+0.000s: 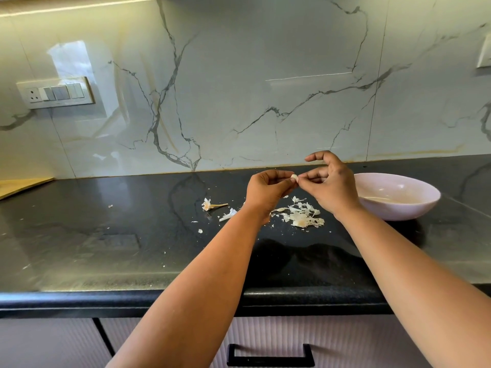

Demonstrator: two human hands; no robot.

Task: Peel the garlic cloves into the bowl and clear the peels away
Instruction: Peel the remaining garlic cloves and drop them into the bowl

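A small pale garlic clove (293,177) is pinched between the fingertips of both hands above the black counter. My left hand (265,189) grips it from the left. My right hand (328,181) pinches it from the right, index finger raised. Below the hands lies a heap of white garlic peels (303,215). A pale pink bowl (414,208) stands just right of my right hand; its inside is mostly hidden by the rim.
A garlic stem with root end (211,205) and scattered peel scraps (228,215) lie left of the heap. A wooden board corner (21,185) sits at far left. A switch plate (55,92) is on the marble wall. The counter's front edge (106,301) runs below.
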